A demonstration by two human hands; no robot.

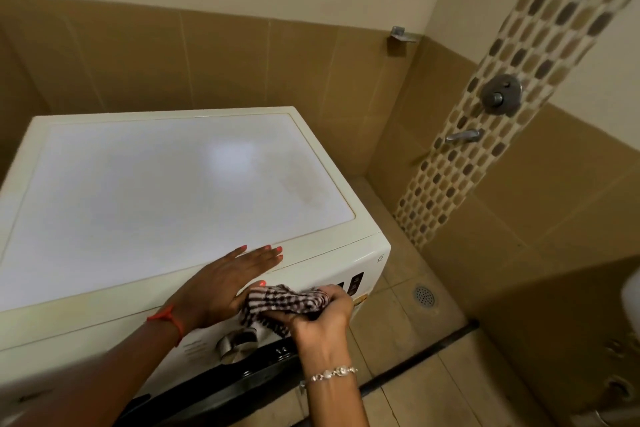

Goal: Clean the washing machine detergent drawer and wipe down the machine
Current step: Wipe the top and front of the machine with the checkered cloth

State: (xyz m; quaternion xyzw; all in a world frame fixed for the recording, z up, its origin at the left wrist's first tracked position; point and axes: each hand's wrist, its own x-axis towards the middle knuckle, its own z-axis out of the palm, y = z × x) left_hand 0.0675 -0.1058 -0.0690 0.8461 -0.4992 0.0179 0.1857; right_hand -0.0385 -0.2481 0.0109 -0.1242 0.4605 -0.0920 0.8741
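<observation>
Mid wipe-down on the washing machine (173,184) front panel: right hand (320,317) bunched tight round the checked cloth (284,302), left hand (228,284) flat, fingers spread, bracing the top edge; next up, probably dragging the cloth across the controls, drawer nowhere visible.

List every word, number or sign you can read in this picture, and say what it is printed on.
"6": a small mark, seemingly this digit, on the washing machine's front right corner.
Lettering left of the dial: too blurred to read.
Symbols on the dark display panels: too small to read.
Nothing else legible.
</observation>
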